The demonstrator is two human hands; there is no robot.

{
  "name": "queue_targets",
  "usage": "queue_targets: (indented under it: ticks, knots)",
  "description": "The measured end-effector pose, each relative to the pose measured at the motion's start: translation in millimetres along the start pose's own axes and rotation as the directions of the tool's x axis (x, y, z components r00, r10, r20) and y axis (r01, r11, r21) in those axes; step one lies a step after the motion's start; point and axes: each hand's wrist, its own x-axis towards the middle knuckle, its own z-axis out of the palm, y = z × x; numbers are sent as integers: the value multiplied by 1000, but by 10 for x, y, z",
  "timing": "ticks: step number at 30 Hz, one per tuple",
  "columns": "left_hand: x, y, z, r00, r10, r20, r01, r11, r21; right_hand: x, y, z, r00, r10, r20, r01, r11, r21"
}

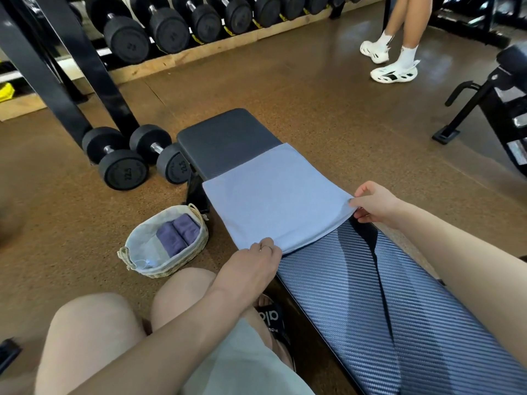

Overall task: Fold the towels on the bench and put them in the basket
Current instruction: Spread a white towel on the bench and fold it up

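Observation:
A light blue towel (pixel 273 195) lies flat across the dark padded bench (pixel 228 135), folded into a rough square. My left hand (pixel 253 263) pinches its near left corner. My right hand (pixel 373 203) pinches its near right corner at the bench's right side. On the floor left of the bench sits a woven basket (pixel 196 246) with a pale liner. Two folded purple towels (pixel 178 235) lie side by side inside it.
Two 22.5 dumbbells (pixel 122 169) lie on the floor left of the bench's far end, beside a black rack leg. A dumbbell rack (pixel 171 27) runs along the back. Another person's legs (pixel 399 47) stand at the far right. Black equipment (pixel 496 104) stands right.

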Motion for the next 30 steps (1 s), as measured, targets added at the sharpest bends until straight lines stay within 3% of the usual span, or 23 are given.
queue_targets:
  ticks: [8,12,15,17,19,22,24,28,30]
  knots:
    - [-45,-183,-52,998,19,52,-14,996,-93,-12,-23,-30,996,-75,55,69,992,105]
    - [-3,-401,-224,997,-46,61,61,964,-257,-8,-192,-70,978,-178,106,147,958,246]
    - [65,-622,-288,975,-204,85,220,919,-327,41,-375,-76,955,-228,191,176,951,254]
    - [114,-809,-249,930,-350,113,365,843,-395,108,-522,-34,948,-275,162,264,961,84]
    - [159,-1018,-153,876,-463,134,454,699,-553,200,-688,51,934,-340,107,349,933,-81]
    - [252,-1297,25,830,-531,169,466,497,-732,387,-941,216,912,-403,77,409,884,-227]
    - [330,-1450,130,794,-578,191,475,391,-788,580,-1084,317,918,-385,92,396,886,-243]
    - [515,-1698,381,697,-666,265,506,196,-840,1025,-1266,545,951,-294,92,301,951,-67]
    - [601,-1787,529,663,-686,301,517,128,-846,1208,-1325,685,955,-283,87,290,953,-85]
